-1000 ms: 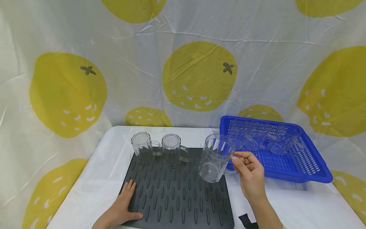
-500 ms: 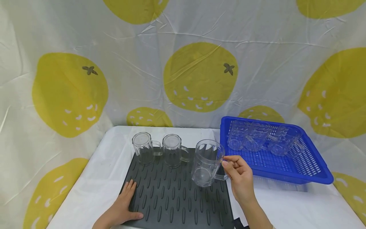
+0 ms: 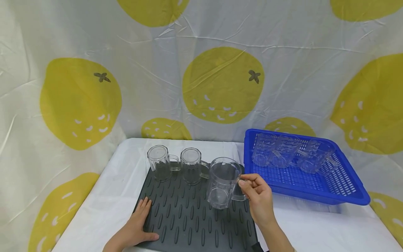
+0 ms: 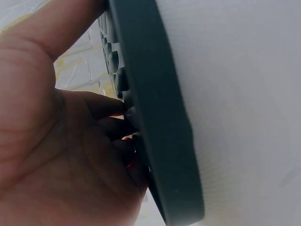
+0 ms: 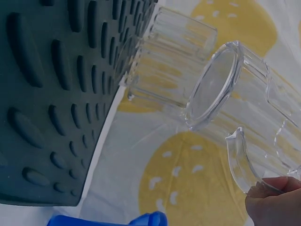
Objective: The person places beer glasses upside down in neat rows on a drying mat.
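Note:
My right hand pinches the handle of a clear glass mug, held above the right part of a dark ridged mat. In the right wrist view, the base of this mug is apart from the mat; only part of the hand shows. On the mat's left edge rests my left hand, fingers extended and thumb spread. The left wrist view shows its palm beside the mat's edge. Two more glass mugs stand side by side along the mat's back edge.
A blue perforated basket stands at the back right, with several clear mugs lying in it. White cloth covers the table. Behind hangs a curtain with a yellow fruit print. A small black object lies by the mat's right corner.
My right hand has carried the mug leftward, away from the basket and farther over the mat, and slightly down. My left hand keeps its place on the mat.

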Available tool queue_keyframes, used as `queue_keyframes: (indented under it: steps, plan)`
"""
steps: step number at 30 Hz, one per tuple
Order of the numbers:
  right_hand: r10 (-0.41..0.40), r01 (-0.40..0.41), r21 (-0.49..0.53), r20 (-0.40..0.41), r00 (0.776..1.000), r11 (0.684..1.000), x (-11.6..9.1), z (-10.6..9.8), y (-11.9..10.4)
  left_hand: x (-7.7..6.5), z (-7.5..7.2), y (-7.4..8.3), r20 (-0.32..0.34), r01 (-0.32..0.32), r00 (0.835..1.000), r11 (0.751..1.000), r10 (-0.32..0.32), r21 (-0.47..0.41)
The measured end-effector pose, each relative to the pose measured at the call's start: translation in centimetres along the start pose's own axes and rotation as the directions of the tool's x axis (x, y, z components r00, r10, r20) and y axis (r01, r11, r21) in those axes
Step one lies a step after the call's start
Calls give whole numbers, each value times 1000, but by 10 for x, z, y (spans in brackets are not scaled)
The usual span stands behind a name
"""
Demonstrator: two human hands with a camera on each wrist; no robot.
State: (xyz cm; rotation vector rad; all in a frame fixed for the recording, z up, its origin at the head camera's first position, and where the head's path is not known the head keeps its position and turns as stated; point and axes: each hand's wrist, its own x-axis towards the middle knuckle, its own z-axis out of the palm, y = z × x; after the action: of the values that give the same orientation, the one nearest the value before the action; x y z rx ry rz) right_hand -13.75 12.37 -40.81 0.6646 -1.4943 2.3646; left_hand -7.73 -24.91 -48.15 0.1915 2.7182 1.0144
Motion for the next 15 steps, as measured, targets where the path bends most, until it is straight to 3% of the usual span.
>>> queue_keyframes:
  steps: [9,15]
  plan:
    - [25,-25,10,4,1000,1000,-2,5,5,2,0,3,19,21,1000,1000,-21,21]
    - [42,-42,-2,1,999,999,-2,9,5,8,4,25,6,28,1000,1000,-28,3]
